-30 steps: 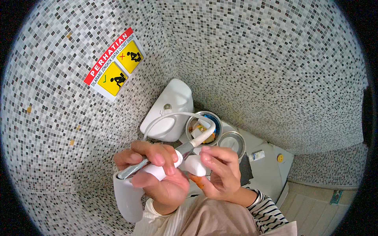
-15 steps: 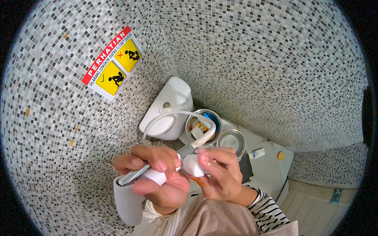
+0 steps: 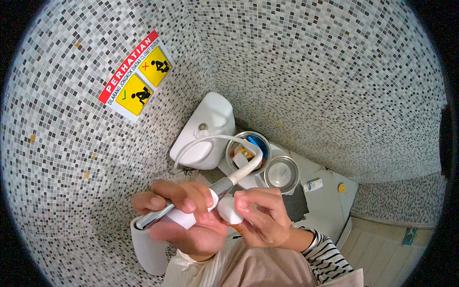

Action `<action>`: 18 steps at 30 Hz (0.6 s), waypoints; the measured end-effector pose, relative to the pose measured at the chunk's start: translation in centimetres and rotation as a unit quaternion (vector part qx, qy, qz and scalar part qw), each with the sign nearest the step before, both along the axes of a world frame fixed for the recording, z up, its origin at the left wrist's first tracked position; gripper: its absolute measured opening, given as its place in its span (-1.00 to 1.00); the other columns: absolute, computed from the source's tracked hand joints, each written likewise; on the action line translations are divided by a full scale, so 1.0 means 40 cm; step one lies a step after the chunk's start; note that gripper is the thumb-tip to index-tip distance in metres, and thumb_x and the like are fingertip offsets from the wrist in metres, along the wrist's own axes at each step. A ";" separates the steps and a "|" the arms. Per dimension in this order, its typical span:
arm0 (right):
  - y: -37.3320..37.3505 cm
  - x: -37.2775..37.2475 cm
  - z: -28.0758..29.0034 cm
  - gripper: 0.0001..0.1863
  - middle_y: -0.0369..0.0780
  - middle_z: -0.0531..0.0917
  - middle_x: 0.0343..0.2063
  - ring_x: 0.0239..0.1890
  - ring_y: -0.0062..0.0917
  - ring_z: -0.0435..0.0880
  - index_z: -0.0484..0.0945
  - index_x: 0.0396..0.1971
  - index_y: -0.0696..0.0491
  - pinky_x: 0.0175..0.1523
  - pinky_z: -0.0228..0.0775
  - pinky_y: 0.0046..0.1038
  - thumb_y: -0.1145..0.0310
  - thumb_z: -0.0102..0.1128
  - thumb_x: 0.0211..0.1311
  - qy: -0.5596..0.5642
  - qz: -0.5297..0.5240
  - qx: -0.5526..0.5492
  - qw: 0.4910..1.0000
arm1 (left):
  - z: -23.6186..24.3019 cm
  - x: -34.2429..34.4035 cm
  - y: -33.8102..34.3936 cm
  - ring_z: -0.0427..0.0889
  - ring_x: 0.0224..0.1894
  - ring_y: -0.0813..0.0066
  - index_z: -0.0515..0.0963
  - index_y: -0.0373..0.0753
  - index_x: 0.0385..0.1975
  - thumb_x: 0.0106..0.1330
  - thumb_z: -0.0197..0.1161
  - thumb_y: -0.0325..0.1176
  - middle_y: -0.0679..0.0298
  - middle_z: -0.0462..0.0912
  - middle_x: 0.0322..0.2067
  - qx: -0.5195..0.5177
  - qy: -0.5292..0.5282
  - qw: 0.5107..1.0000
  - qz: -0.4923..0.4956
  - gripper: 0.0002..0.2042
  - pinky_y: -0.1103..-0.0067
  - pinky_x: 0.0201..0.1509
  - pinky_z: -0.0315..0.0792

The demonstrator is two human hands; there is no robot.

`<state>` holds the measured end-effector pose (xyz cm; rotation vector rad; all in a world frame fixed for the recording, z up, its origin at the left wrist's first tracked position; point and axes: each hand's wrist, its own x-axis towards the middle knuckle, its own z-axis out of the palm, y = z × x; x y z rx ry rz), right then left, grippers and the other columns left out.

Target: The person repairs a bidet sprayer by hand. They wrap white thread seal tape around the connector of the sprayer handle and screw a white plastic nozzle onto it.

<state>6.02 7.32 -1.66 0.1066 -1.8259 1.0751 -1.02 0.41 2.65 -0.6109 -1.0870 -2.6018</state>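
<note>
The left hand [image 3: 203,239] had its fingers curled over a shiny metal tube [image 3: 155,217], with a white piece [image 3: 181,218] lying under them along the palm; its kind could not be told. The tube slanted across the hand, and its upper end ran into a white hose [image 3: 246,171] that bent back in an arc to the left. At its lower end, a white rounded body [image 3: 148,253] hung below the hand; whether the 2 were joined was unclear. The right hand [image 3: 265,217] had its fingers clamped on a small white block [image 3: 230,209], just beside the left palm. A striped sleeve [image 3: 330,251] covered that forearm.

Beyond the hands stood a white fixture [image 3: 215,117] with 1 round button, a round metal bin [image 3: 227,160] containing wrappers, and, next to it, 1 round metal lid [image 3: 297,170]. A red and yellow sign [image 3: 134,71] with 2 pictograms was on the tiled wall [image 3: 287,62].
</note>
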 end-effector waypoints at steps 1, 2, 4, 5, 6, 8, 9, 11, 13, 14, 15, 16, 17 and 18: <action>0.001 -0.003 0.003 -0.51 -0.09 0.56 -0.23 -0.25 -0.33 0.56 0.56 -0.20 0.19 -0.21 0.41 -0.44 0.57 0.38 -0.32 0.003 -0.011 -0.003 1.000 | -0.001 -0.001 0.002 0.27 -0.67 0.63 0.12 -0.18 -0.24 0.28 -0.07 0.11 0.28 0.30 -0.50 0.003 0.005 1.000 -0.002 -0.56 0.67 -0.60 0.27; 0.004 -0.009 0.008 -0.51 -0.10 0.56 -0.23 -0.26 -0.33 0.56 0.56 -0.20 0.19 -0.21 0.41 -0.44 0.57 0.38 -0.33 0.010 -0.013 -0.007 1.000 | 0.000 -0.002 0.004 0.26 -0.68 0.63 0.13 -0.18 -0.23 0.29 -0.06 0.10 0.27 0.31 -0.50 0.006 0.010 1.000 -0.006 -0.57 0.67 -0.61 0.27; 0.011 -0.022 0.014 -0.51 -0.10 0.56 -0.24 -0.26 -0.34 0.56 0.56 -0.20 0.18 -0.21 0.41 -0.45 0.58 0.38 -0.33 0.024 -0.018 -0.014 0.999 | -0.003 -0.002 0.003 0.25 -0.70 0.63 0.13 -0.19 -0.23 0.29 -0.05 0.08 0.26 0.31 -0.50 0.011 0.020 1.000 -0.006 -0.58 0.68 -0.61 0.28; 0.010 -0.020 0.014 -0.51 -0.10 0.56 -0.23 -0.26 -0.34 0.56 0.56 -0.20 0.19 -0.21 0.41 -0.45 0.58 0.37 -0.33 0.016 -0.013 -0.009 1.000 | -0.004 -0.004 0.000 0.25 -0.71 0.62 0.13 -0.19 -0.22 0.29 -0.04 0.06 0.26 0.32 -0.50 0.013 0.027 1.000 0.000 -0.58 0.68 -0.61 0.28; 0.008 -0.013 0.012 -0.51 -0.10 0.56 -0.23 -0.26 -0.34 0.56 0.56 -0.20 0.19 -0.20 0.41 -0.45 0.58 0.37 -0.33 0.008 -0.008 -0.004 1.000 | -0.005 -0.005 -0.003 0.25 -0.71 0.62 0.14 -0.20 -0.22 0.29 -0.03 0.05 0.25 0.32 -0.49 0.015 0.034 0.999 0.005 -0.59 0.68 -0.61 0.28; 0.000 -0.005 0.005 -0.51 -0.10 0.56 -0.23 -0.26 -0.34 0.55 0.56 -0.20 0.19 -0.20 0.41 -0.45 0.58 0.37 -0.33 0.001 -0.003 -0.001 1.000 | -0.002 -0.008 -0.004 0.27 -0.71 0.62 0.14 -0.21 -0.22 0.30 -0.03 0.03 0.24 0.34 -0.49 0.041 0.036 0.998 -0.015 -0.60 0.68 -0.60 0.28; -0.004 -0.004 -0.003 -0.52 -0.10 0.56 -0.23 -0.26 -0.34 0.55 0.56 -0.20 0.19 -0.20 0.41 -0.45 0.58 0.37 -0.32 0.003 -0.004 -0.004 1.000 | -0.002 -0.008 -0.004 0.28 -0.70 0.61 0.14 -0.21 -0.21 0.31 -0.03 0.02 0.23 0.34 -0.48 0.054 0.036 0.998 -0.027 -0.60 0.69 -0.60 0.29; -0.002 -0.005 -0.002 -0.53 -0.10 0.55 -0.22 -0.26 -0.34 0.55 0.56 -0.21 0.19 -0.20 0.41 -0.44 0.59 0.37 -0.31 0.009 -0.007 -0.011 1.000 | -0.002 -0.002 0.000 0.18 -0.71 0.68 0.22 -0.14 -0.22 0.34 -0.08 0.01 0.31 0.34 -0.47 0.000 0.058 0.998 -0.024 -0.67 0.71 -0.57 0.17; 0.010 -0.012 0.015 -0.55 -0.09 0.55 -0.22 -0.26 -0.34 0.55 0.57 -0.22 0.19 -0.20 0.41 -0.44 0.60 0.36 -0.29 0.019 -0.010 -0.017 1.000 | -0.002 0.001 -0.002 0.13 -0.72 0.70 0.26 -0.11 -0.22 0.35 -0.10 0.01 0.34 0.34 -0.46 -0.006 0.063 0.997 -0.036 -0.69 0.71 -0.56 0.10; 0.005 -0.010 0.010 -0.56 -0.09 0.55 -0.22 -0.26 -0.34 0.55 0.57 -0.23 0.19 -0.20 0.41 -0.44 0.60 0.36 -0.29 0.024 -0.004 -0.022 0.999 | -0.001 0.002 -0.003 0.13 -0.72 0.70 0.26 -0.12 -0.22 0.35 -0.10 0.01 0.33 0.34 -0.46 0.016 0.060 0.997 -0.048 -0.69 0.71 -0.57 0.10; -0.004 -0.004 0.000 -0.57 -0.09 0.55 -0.22 -0.26 -0.34 0.55 0.57 -0.23 0.19 -0.20 0.40 -0.44 0.60 0.36 -0.28 0.029 0.002 -0.026 0.999 | 0.000 0.001 -0.004 0.13 -0.72 0.69 0.26 -0.12 -0.22 0.35 -0.10 0.01 0.32 0.35 -0.45 0.038 0.056 0.996 -0.060 -0.69 0.71 -0.58 0.10; -0.009 -0.003 -0.005 -0.57 -0.09 0.55 -0.22 -0.26 -0.34 0.55 0.58 -0.24 0.19 -0.20 0.40 -0.44 0.61 0.36 -0.28 0.034 0.008 -0.030 0.999 | 0.002 0.000 -0.003 0.13 -0.72 0.69 0.26 -0.12 -0.23 0.35 -0.10 0.01 0.32 0.34 -0.46 0.033 0.058 0.996 -0.054 -0.69 0.70 -0.58 0.09; -0.010 -0.002 -0.005 -0.58 -0.09 0.55 -0.22 -0.26 -0.34 0.55 0.58 -0.24 0.20 -0.20 0.40 -0.45 0.61 0.35 -0.28 0.035 0.004 -0.029 0.999 | 0.000 0.000 -0.002 0.13 -0.72 0.68 0.26 -0.12 -0.23 0.35 -0.10 0.01 0.32 0.34 -0.46 0.028 0.059 0.997 -0.051 -0.69 0.70 -0.59 0.09; -0.009 -0.002 -0.002 -0.58 -0.08 0.55 -0.22 -0.26 -0.34 0.55 0.58 -0.24 0.20 -0.20 0.40 -0.45 0.61 0.35 -0.28 0.035 0.000 -0.028 0.999 | -0.002 0.001 -0.001 0.13 -0.72 0.68 0.26 -0.13 -0.23 0.35 -0.10 0.01 0.32 0.34 -0.46 0.023 0.060 0.997 -0.047 -0.68 0.70 -0.60 0.08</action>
